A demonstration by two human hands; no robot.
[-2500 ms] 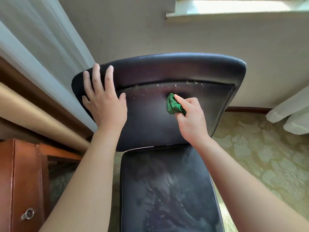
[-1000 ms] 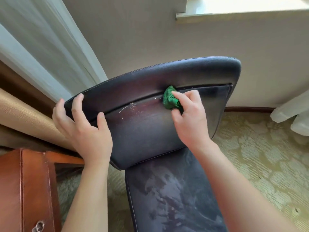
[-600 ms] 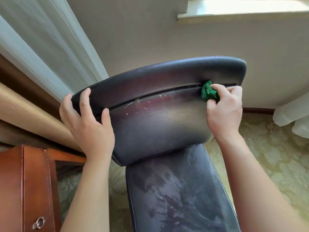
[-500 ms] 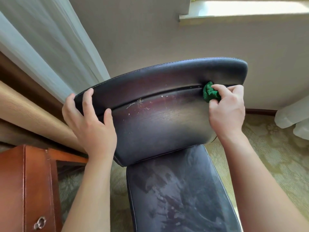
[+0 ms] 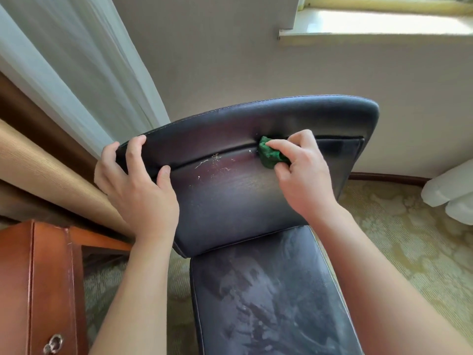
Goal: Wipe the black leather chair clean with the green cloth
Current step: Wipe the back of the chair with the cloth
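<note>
Daylight came from window sill [image 5: 378, 24] at top right, sill itself blown out white. Below sill, chair backrest [image 5: 230, 201] carried soft sheen, no hard shadows. Wide-angle lens bent curtain [image 5: 76, 73] far left of sill. Focus was sharp, little blur.

The right hand [image 5: 304, 175] pressed a green cloth [image 5: 270, 156] into the chair [image 5: 230, 201] seam; the left hand [image 5: 138, 185] gripped its edge.

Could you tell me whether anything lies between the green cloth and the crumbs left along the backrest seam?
Nothing visible does: the green cloth in the right hand sits on the seam, with bare leather between it and the crumbs to its left.
</note>
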